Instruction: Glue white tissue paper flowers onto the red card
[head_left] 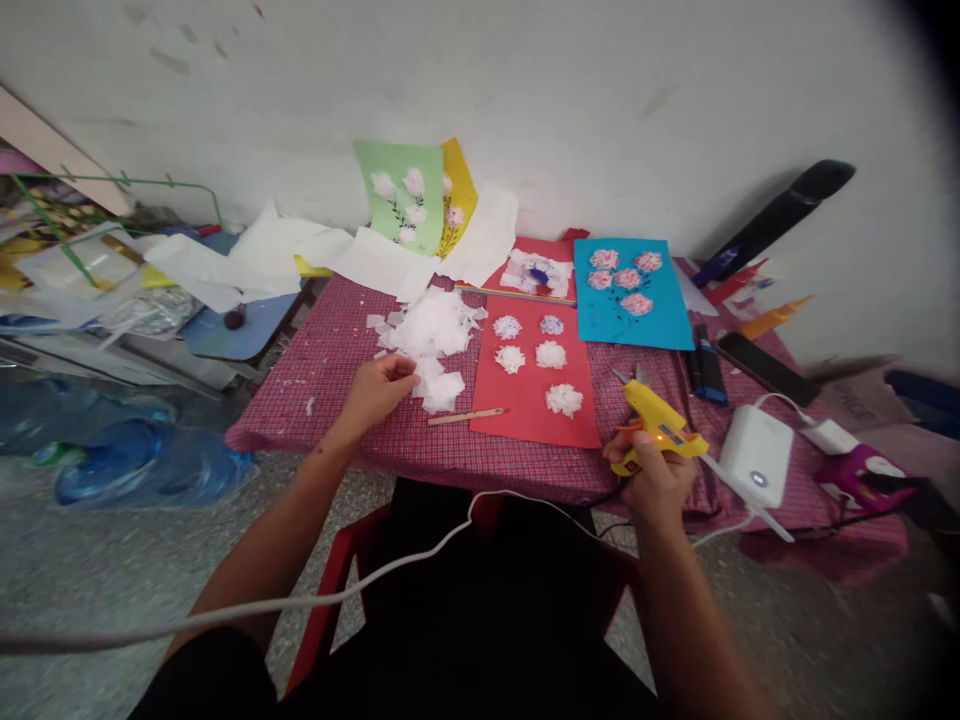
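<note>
My right hand [660,485] grips a yellow hot glue gun [654,415], its nozzle pointing up and left and a white glue stick [742,495] jutting from its back. My left hand [381,393] is at the edge of a heap of white tissue paper squares [433,325]. Its thumb and fingertips are closed by some loose squares; what lies between them is too small to make out. Between the hands lies a red sheet [525,400] with several ruffled paper flowers [564,400], two of them speckled purple. A thin wooden stick [466,417] crosses its lower left corner.
A blue card with pink flowers [634,290] lies behind right. Green [405,200] and yellow cards lean on the wall. A white power bank [757,455], black case [769,368] and dark umbrella-like object [780,215] are at right. A white cable [420,555] crosses my lap.
</note>
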